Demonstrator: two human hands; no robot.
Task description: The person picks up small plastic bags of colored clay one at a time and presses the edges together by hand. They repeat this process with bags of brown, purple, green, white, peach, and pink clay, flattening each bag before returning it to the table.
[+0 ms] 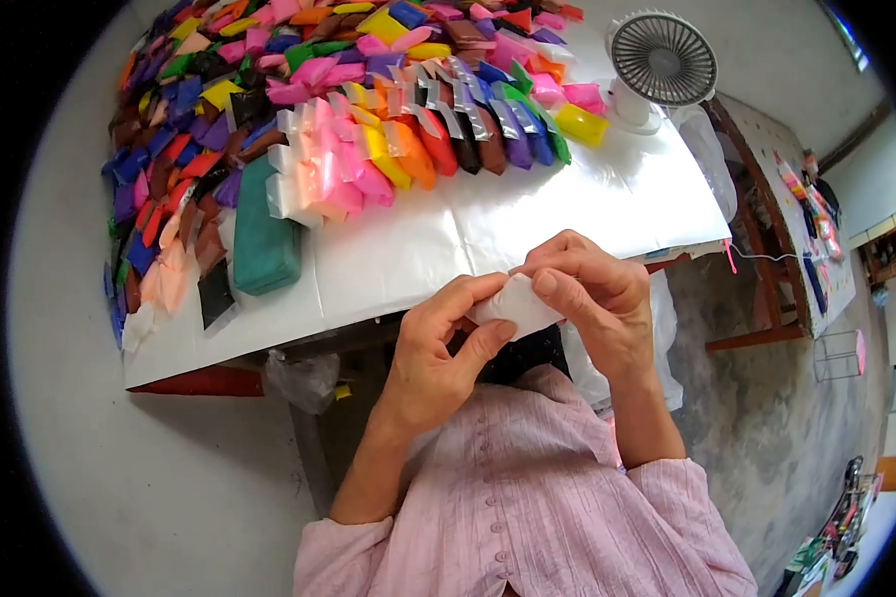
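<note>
A small white packet or lump (pixel 520 306) is held between my two hands, just past the front edge of the table. My left hand (pixel 446 343) pinches its left side between thumb and fingers. At its right side and top, my right hand (pixel 597 298) grips it with thumb and fingertips. Whether the white thing is wrapped I cannot tell. Beyond my hands, a row of coloured packets (pixel 431 144) in clear wrapping, from pink through yellow, red and black to green, lies on the white-covered table (pixel 388 264).
A green block (pixel 267 227) stands left of the packet row. A large heap of coloured packets (pixel 184 124) covers the back left. A white fan (pixel 662 62) stands at the back right. Plastic bags (pixel 304 380) hang below the table edge; another table (pixel 782 189) is at right.
</note>
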